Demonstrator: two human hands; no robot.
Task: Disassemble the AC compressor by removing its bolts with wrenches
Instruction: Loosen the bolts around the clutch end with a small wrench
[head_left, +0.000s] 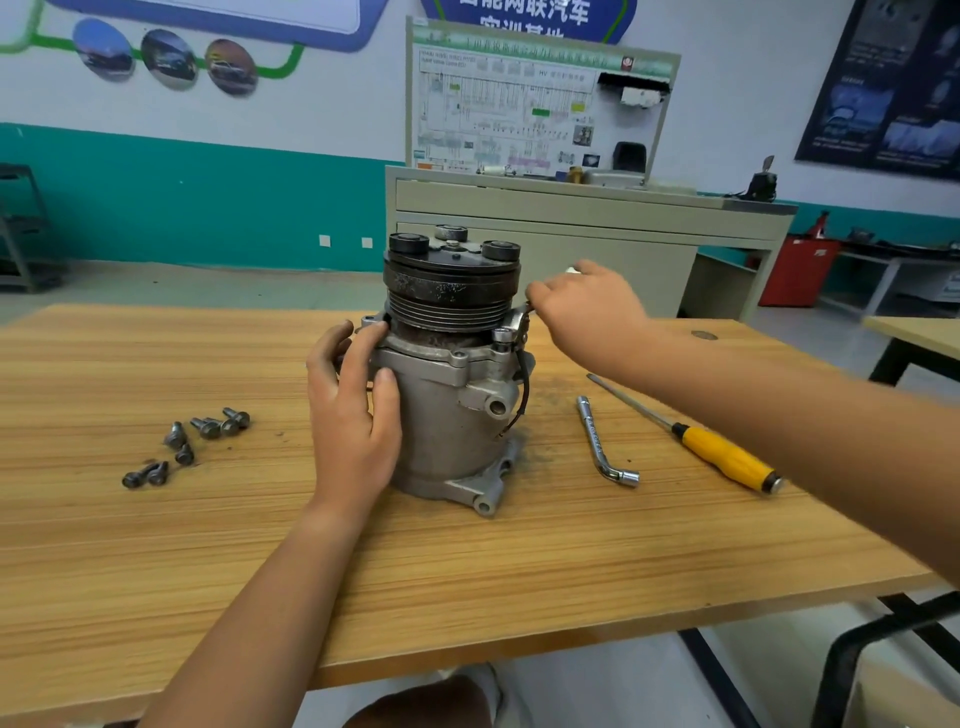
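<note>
Compressor (452, 395) upright mid desk (208, 545), toward the far edge. Left grip (353, 410) wrapped round its metal body, right grip (587, 306) pinching the bracket (517, 322) beside the pulley (447, 306). Looks heavy, rigid, greasy; best steadied low on the body.

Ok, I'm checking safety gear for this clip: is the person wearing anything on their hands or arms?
No. Both the left hand and right hand are bare: no gloves, rings or watch show. Both forearms are uncovered, with no sleeve in view. A small white bit by the right thumb is too small to identify.
</note>
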